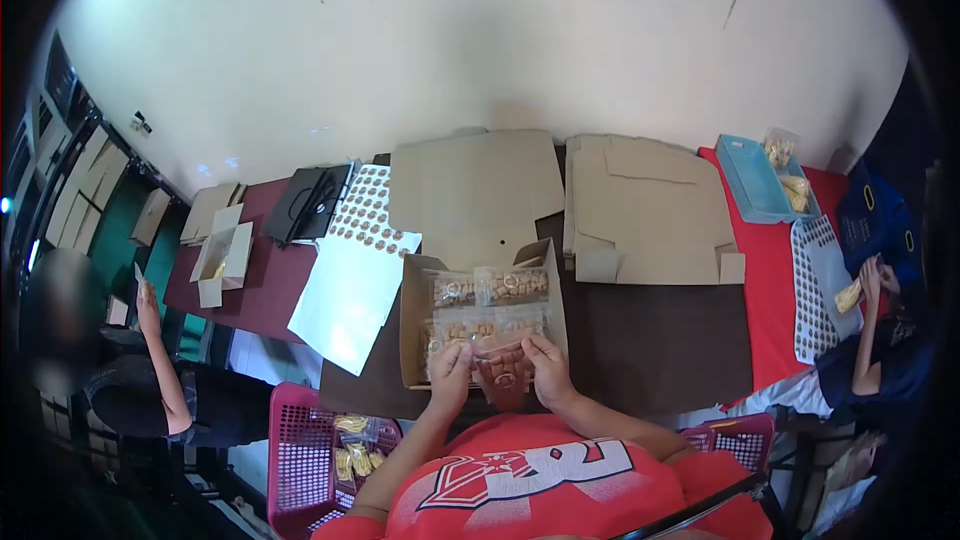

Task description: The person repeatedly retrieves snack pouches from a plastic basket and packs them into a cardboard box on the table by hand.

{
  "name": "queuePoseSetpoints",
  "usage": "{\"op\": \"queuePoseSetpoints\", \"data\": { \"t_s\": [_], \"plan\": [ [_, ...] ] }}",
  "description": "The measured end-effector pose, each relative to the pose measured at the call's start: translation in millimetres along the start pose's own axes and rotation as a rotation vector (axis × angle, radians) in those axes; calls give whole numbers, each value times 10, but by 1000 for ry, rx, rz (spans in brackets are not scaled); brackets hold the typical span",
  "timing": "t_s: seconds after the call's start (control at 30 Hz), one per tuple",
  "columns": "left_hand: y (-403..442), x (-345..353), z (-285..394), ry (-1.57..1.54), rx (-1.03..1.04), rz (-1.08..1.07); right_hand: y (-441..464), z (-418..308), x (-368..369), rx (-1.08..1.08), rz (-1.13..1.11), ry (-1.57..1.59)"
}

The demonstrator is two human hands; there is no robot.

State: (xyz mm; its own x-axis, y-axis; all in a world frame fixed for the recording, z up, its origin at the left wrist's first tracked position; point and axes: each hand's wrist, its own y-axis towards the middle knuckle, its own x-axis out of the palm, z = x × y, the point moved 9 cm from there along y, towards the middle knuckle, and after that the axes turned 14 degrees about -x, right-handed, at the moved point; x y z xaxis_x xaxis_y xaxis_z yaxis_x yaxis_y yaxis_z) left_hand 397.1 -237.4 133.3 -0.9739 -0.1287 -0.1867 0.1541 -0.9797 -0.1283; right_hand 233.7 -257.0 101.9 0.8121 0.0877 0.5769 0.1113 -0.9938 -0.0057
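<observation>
Between my two hands is a clear plastic snack packet (503, 368) with a round label, held low in front of my red shirt. My left hand (451, 377) pinches its left edge, and my right hand (548, 370) grips the right edge. Just beyond, an open cardboard box (409, 325) stands on the dark table with its flaps up. Several similar snack packets (512, 286) lie inside it in rows. The packet and my hands overlap the box's near side and hide part of it.
Flattened cardboard (475, 185) and a cardboard stack (650, 200) lie behind. Sticker sheets (345, 290) and a black bag (305, 205) are left. A pink basket (290, 440) with packets stands below left. Co-workers are at both sides; a blue tray (750, 180) is right.
</observation>
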Motion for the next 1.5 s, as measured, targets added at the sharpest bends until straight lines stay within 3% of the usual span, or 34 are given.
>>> {"op": "queuePoseSetpoints", "data": {
  "t_s": [0.03,0.1,0.17,0.27,0.37,0.43,0.53,0.63,0.67,0.77,0.83,0.87,1.07,1.17,1.23,1.27,1.3,1.43,1.47,1.5],
  "plan": [
    [29,110,-44,4,-13,-14,58,166,-174,-56,5,-123],
    [41,36,-370,-418,-142,182,-95,252,-285,-76,47,-249],
    [36,105,-388,-414,-115,146,-28,67,-158,-69,144,-7],
    [13,207,-113,-310,-68,158,63,101,-352,-21,283,117],
    [12,483,-89,-199,-117,-43,125,-1,-279,16,268,241],
    [-12,467,-33,-207,-146,-34,107,-13,-192,25,210,224],
    [35,432,-157,-258,-172,-23,121,-283,27,-361,-86,-493],
    [94,408,-179,-267,-158,14,16,-44,-7,-259,-102,-505],
    [106,382,-181,-241,-148,45,-12,-56,-11,-346,-66,-616],
    [138,399,-280,-271,-179,45,-85,67,2,-321,51,-546],
    [139,336,-211,49,-47,129,-66,84,-8,-311,76,-636],
    [135,313,-199,-79,-4,171,-61,89,2,-302,85,-670],
    [210,124,-337,81,-117,161,40,412,79,-212,91,-698],
    [258,27,-289,-112,-80,208,84,370,156,-315,127,-708],
    [263,-54,-289,-83,-69,217,84,497,147,-148,125,-642],
    [283,-57,-330,-50,-104,188,122,384,208,-342,162,-659],
    [341,-36,-342,-22,-128,155,154,378,219,-352,156,-658],
    [355,25,-278,-103,-95,148,128,501,85,-270,178,-646],
    [362,51,-389,-144,-219,97,127,563,42,-235,184,-603],
    [373,58,-369,-141,-209,100,123,571,2,-243,181,-598]
  ]
}}
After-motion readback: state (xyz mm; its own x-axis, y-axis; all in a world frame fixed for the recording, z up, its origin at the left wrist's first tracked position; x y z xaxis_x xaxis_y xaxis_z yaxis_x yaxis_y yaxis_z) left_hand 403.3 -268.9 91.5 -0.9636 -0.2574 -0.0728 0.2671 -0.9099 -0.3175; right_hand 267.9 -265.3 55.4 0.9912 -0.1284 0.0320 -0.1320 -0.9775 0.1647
